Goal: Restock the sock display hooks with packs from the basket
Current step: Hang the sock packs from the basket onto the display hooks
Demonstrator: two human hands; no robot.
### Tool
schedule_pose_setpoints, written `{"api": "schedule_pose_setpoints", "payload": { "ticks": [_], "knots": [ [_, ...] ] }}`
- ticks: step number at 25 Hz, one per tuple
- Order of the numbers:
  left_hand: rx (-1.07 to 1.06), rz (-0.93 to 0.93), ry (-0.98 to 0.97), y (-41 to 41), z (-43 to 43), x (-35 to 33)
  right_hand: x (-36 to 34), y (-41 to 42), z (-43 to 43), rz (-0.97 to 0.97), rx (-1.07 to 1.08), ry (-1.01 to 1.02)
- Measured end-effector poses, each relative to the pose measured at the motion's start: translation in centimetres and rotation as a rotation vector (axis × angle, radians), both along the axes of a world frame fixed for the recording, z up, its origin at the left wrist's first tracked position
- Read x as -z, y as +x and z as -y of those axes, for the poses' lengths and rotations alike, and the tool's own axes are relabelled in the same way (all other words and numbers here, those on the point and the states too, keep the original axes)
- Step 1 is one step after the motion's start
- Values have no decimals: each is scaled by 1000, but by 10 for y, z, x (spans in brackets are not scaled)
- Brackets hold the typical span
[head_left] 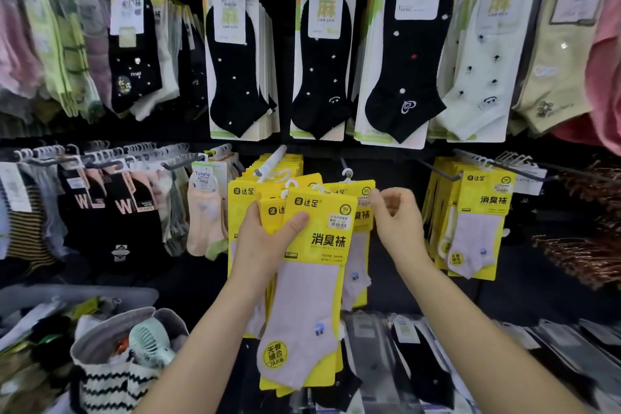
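Left hand [265,239] grips fanned stack of yellow-carded lilac sock packs [319,245] before the display, thumb across top card. Probably light, stiff, slick; best pinched near white plastic hanger loops [291,183]. Right hand [396,222] curled beside them, grip unclear

Your left hand [265,239] grips a fanned stack of packs [309,282] in front of the display's middle row. Behind the stack's top left, a loaded hook [271,158] juts toward you. Just right of it, a single pack [364,212] hangs behind the stack. Your right hand [396,222] meets its upper right corner; a grip cannot be confirmed. Farther right, a second hook [440,173] carries more packs [477,228]. An upper row [322,60] hangs above all. At lower left sits the basket [84,294], and before it a bag [111,376] containing a fan [149,343].
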State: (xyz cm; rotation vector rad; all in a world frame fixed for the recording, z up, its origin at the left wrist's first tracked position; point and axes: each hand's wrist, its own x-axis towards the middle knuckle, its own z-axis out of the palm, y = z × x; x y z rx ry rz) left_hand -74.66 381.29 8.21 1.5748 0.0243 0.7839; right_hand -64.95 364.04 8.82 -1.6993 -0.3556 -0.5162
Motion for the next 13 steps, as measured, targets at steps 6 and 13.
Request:
{"api": "schedule_pose_setpoints", "payload": {
  "ticks": [6, 13],
  "knots": [
    [58, 25, -2, -7, 19, -1, -6, -44, -13, -40, -318, 69],
    [129, -18, 43, -13, 18, 11, -22, -46, 7, -37, -289, -61]
  ]
}}
